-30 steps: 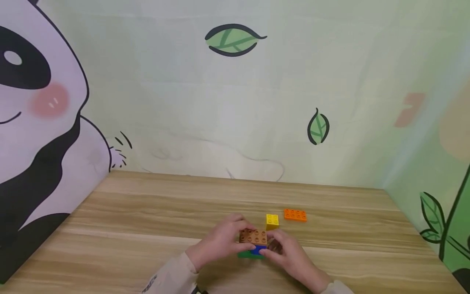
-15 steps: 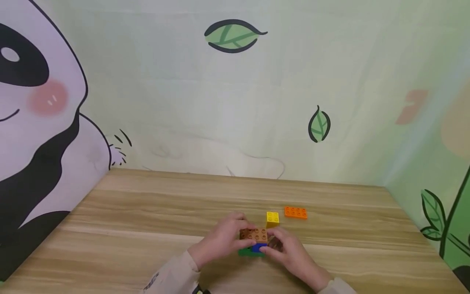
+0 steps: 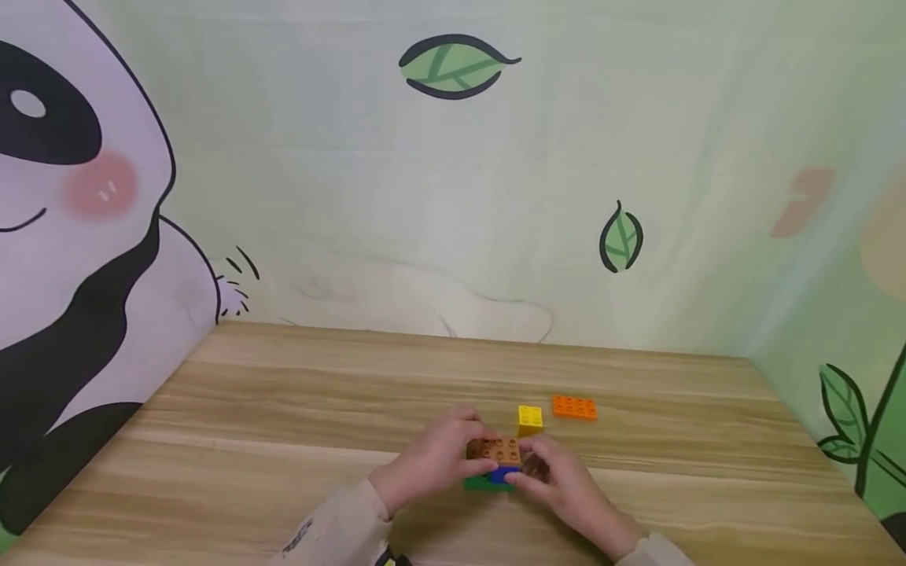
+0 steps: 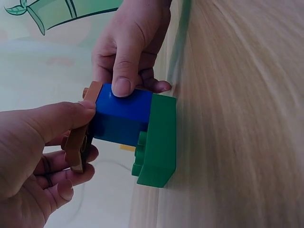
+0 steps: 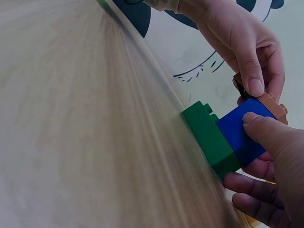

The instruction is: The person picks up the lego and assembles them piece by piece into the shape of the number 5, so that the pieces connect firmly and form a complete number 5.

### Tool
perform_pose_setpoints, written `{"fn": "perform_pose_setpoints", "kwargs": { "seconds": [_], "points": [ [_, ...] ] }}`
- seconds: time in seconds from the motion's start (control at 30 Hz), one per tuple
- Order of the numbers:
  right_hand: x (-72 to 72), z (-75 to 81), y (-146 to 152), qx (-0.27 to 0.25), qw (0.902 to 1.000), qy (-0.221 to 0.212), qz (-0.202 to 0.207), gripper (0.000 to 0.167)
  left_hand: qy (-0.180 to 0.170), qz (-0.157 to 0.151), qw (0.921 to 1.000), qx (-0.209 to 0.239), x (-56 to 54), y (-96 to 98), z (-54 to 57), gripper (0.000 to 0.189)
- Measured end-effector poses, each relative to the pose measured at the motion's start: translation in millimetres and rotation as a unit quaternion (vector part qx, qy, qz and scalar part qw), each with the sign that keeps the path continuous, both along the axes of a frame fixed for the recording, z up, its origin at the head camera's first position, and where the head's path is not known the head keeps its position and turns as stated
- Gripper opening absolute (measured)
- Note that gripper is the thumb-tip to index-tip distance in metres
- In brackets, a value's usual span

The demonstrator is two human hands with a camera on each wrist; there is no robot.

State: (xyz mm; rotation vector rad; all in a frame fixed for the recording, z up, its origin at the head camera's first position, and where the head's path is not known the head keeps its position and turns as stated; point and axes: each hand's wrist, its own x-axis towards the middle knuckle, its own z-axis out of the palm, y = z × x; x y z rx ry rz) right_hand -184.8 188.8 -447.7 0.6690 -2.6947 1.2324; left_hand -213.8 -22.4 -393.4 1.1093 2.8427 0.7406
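A green building brick [image 4: 161, 142] rests on the wooden table with a blue brick [image 4: 121, 114] stacked on one end of its studs. On top of the blue one lies a flat brown brick [image 3: 501, 450], which juts out to the left over the bare green studs. My left hand [image 3: 442, 456] pinches the jutting end of the brown brick between thumb and fingers. From the other side my right hand [image 3: 566, 487] grips the blue brick, its thumb flat on the near face; its fingers behind are partly hidden.
Just behind the stack stands a yellow brick [image 3: 530, 420] with studs on top. An orange flat brick [image 3: 574, 407] lies to its right. The wooden table [image 3: 318, 393] meets a printed backdrop [image 3: 340, 196] with a panda and leaves.
The head view has shifted slightly. Both hands keep their hold on the stack, and the bricks show no clear movement.
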Motion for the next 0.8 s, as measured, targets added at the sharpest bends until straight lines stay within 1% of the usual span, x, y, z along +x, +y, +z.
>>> {"fn": "perform_pose_setpoints", "kwargs": {
  "seconds": [0.17,0.37,0.5,0.63,0.8],
  "points": [
    [0.3,-0.9,0.8,0.002,1.0000,0.007,-0.003,0.032,0.002,-0.002,0.9999,0.014,-1.2,0.6,-1.9,0.034],
    [-1.1,0.6,-0.1,0.002,1.0000,0.000,0.002,0.035,-0.012,0.013,0.9995,0.026,-4.1,-1.9,-7.2,0.034],
    [-1.7,1.5,-0.3,-0.005,1.0000,-0.007,0.004,0.034,-0.013,0.014,0.9995,0.026,-4.4,-3.2,-8.0,0.035],
    [-1.3,0.7,-0.4,-0.001,1.0000,0.000,0.002,0.034,-0.019,0.016,0.9995,0.018,-4.4,-3.5,-8.0,0.036],
    [-1.1,-0.8,0.0,-0.001,1.0000,0.001,0.001,0.033,-0.015,0.011,0.9997,0.014,-4.4,-3.9,-8.3,0.039]
  ]
}}
